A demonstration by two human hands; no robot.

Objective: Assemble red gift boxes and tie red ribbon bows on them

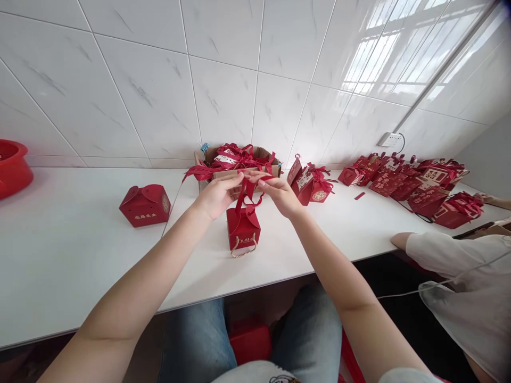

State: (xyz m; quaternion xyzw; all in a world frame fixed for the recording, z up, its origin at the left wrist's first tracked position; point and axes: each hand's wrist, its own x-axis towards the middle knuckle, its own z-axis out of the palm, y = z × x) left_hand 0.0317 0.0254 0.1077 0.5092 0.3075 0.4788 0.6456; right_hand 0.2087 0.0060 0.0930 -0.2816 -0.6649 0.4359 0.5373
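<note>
A small red gift box [244, 229] with a twisted gold cord handle on its front stands on the white table [191, 266]. Red ribbon [249, 190] rises from the top of the box to both hands. My left hand [219, 197] pinches the ribbon above the box, on its left side. Opposite it, my right hand [279, 192] holds the ribbon between thumb and fingers, with the fingertips of both hands close together. Behind them sits an open cardboard box [225, 173] filled with red ribbons and printed tags.
A larger red box [146, 206] stands to the left, and a red basin [14, 167] at the far left. Red boxes [309, 183] stand right of the carton; several more [415, 181] lie further right, near a co-worker's white sleeve [435, 254]. A tiled wall rises behind.
</note>
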